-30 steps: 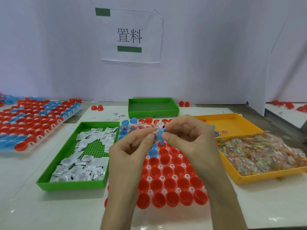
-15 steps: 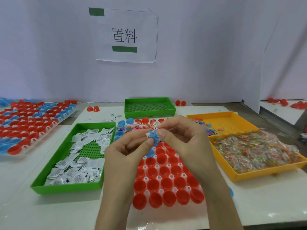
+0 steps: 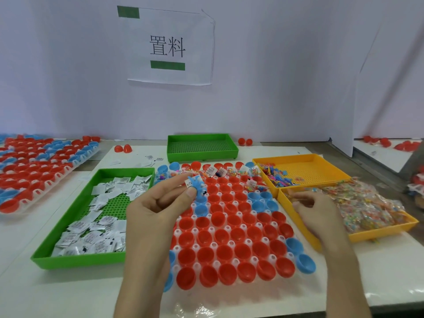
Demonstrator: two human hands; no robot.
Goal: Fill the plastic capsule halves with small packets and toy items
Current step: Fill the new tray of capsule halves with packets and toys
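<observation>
Left hand [image 3: 156, 214] pinching blue plastic toy figure [image 3: 197, 185] over white rack of red and blue capsule halves [image 3: 212, 245]; right hand [image 3: 319, 214] curled at left edge of yellow plastic packet tray [image 3: 378, 232], grip unclear

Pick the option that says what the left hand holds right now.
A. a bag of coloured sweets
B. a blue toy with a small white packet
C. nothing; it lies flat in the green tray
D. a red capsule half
B: the left hand pinches the blue toy and a small white packet between thumb and fingers, above the capsule rack.
</observation>
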